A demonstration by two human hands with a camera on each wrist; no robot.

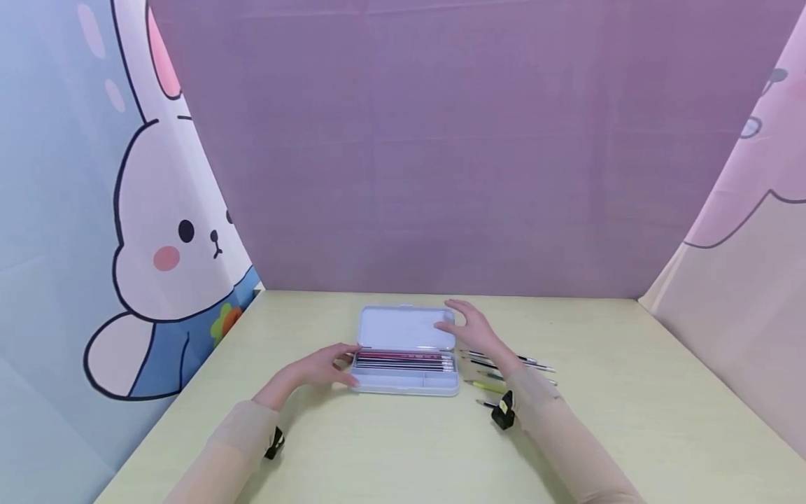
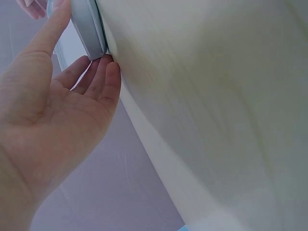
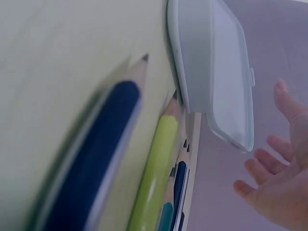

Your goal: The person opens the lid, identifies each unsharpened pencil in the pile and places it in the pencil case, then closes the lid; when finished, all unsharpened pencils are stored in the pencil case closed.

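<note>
A pale pencil case [image 1: 387,381] lies on the table with its hinged lid [image 1: 399,327] raised at the back. Several dark and reddish pencils [image 1: 403,362] lie side by side in its rear compartment; the front compartments look bare. My left hand [image 1: 322,365] holds the case's left end, its thumb near the front corner and the fingers [image 2: 108,79] bent against the end wall. Beside the lid's right edge is my right hand [image 1: 475,332], fingers spread and loosely bent. The right wrist view shows a gap between those fingers and the lid.
To the right of the case lie several loose pencils, among them a yellow-green one [image 3: 156,173], a dark blue one [image 3: 103,149] and a teal one [image 3: 166,214]. A purple cloth [image 1: 415,154] hangs behind the table [image 1: 378,448], with printed cloths at both sides.
</note>
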